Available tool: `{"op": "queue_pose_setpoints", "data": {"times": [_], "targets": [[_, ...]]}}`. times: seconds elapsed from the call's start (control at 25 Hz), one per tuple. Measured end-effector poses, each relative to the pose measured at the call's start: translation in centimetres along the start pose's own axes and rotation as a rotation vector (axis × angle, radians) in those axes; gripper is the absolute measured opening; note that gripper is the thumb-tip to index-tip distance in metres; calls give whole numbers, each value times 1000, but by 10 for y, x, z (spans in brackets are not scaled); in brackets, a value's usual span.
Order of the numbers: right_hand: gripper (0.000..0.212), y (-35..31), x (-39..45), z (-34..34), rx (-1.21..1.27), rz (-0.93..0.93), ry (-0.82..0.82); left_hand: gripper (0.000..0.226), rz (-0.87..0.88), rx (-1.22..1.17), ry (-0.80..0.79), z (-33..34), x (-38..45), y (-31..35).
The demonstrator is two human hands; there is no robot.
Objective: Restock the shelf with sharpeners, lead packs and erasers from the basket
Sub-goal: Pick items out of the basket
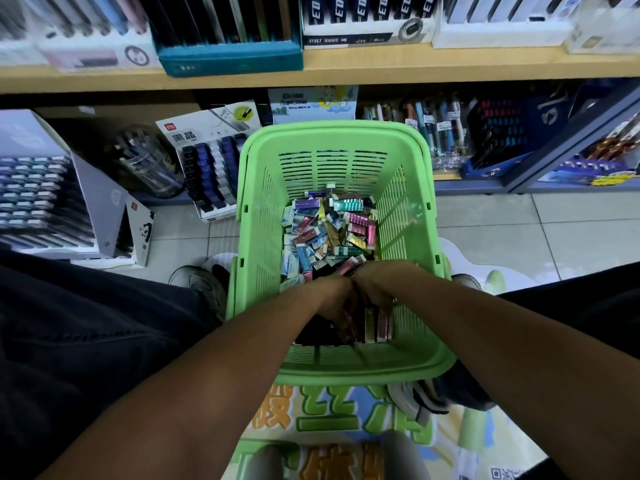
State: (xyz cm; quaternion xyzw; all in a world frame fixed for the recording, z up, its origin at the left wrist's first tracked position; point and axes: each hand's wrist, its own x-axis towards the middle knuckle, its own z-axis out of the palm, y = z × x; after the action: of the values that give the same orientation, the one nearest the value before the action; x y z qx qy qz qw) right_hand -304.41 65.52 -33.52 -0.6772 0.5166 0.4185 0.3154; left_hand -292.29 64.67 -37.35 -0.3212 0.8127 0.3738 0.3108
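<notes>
Barely started, I'd say: the slotted green plastic basket (332, 161) on the floor is loaded with small colourful packs (325, 230). Left hand (337, 299) and right hand (375, 289) dig in; can't tell either grip.

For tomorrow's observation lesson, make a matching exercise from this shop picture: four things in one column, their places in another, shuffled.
Things:
1. green basket
2. teal display box
3. both hands
4. lead pack display

Places:
A. upper shelf
B. inside the basket's near end
C. on the floor between the person's feet
D. left of the basket, leaning by the bottom shelf

Pairs: 1-C, 2-A, 3-B, 4-D
</notes>
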Motion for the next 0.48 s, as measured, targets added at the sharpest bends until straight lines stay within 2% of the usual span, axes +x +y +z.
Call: {"op": "queue_pose_setpoints", "data": {"times": [0.12, 0.2, 0.4, 0.48], "targets": [[77, -1, -6, 1, -39, 7, -32, 55, 2, -28, -2, 3, 1, 5], [70, -3, -9, 2, -12, 9, -52, 54, 2, -86, -3, 5, 4, 5], [61, -4, -17, -6, 21, -25, 34, 22, 53, -75, 10, 4, 2, -7], [63, -5, -19, -4, 29, -51, 14, 18, 32, -182, -43, 0, -2, -13]]}}
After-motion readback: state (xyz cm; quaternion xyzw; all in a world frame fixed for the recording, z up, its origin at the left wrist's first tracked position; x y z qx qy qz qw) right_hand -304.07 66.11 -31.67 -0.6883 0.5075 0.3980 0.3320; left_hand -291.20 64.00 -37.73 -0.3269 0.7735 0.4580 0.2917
